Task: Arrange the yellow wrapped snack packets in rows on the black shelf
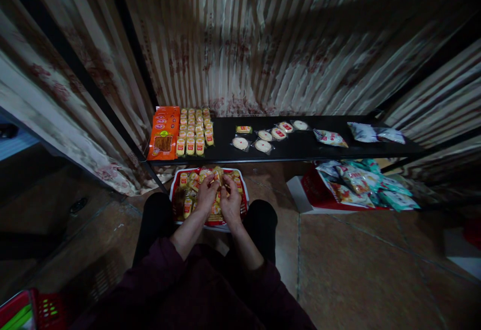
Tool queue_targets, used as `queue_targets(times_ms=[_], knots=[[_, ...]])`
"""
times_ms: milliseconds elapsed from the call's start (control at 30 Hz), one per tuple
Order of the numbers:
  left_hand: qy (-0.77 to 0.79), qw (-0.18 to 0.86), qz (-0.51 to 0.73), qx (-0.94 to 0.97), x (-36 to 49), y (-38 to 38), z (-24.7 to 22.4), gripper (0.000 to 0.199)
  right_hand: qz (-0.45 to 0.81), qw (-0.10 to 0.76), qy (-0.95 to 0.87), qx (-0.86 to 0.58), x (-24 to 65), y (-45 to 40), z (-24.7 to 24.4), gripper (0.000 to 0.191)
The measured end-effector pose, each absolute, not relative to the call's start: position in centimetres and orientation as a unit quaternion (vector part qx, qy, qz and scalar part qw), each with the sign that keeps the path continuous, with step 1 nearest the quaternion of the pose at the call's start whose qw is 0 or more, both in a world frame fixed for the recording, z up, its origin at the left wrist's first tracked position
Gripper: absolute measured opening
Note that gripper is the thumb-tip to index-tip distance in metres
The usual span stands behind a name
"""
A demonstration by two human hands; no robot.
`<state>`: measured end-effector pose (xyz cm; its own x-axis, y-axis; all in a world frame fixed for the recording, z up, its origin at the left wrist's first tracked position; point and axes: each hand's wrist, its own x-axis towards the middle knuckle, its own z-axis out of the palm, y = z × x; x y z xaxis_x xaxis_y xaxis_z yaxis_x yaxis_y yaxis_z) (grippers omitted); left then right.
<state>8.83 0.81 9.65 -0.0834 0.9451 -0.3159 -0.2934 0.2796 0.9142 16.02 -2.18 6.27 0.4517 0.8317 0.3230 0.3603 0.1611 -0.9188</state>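
Note:
Between my knees stands a red and white box (246, 197) full of small yellow wrapped snacks (187, 208). Both hands are over it, close together. My left hand (206, 192) has its fingertips closed on a yellow wrapped snack (218, 172) near the box's far side. My right hand (231, 200) is just beside it, fingers bent towards the same snack; whether it grips anything is hard to see. Beyond the box, yellow wrapped snacks (190, 145) stand in rows on a black shelf (221, 149), beside orange packets (164, 132).
Round white wrapped snacks (263, 145), one yellow snack (244, 129) and several pouches (330, 138) lie farther right on the shelf. A red and white carton (310, 190) of bags stands on the floor. A red basket (47, 310) is at the lower left.

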Motion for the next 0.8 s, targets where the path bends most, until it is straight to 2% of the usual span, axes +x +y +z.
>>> queue_targets(times_ms=[233,533,800], knots=[[0.533,0.608,0.518,0.280,9.2,0.7,10.1,0.026,0.194,0.573,-0.502,-0.619,15.7,-2.6,7.1,0.042],[0.482,0.638,0.544,0.254,8.7,1.1,9.5,0.024,0.300,0.613,-0.433,-0.589,15.5,-2.6,7.5,0.040],[0.457,0.688,0.535,0.178,8.7,0.9,8.9,0.034,0.298,0.598,-0.407,-0.623,16.0,-2.4,6.1,0.036]])
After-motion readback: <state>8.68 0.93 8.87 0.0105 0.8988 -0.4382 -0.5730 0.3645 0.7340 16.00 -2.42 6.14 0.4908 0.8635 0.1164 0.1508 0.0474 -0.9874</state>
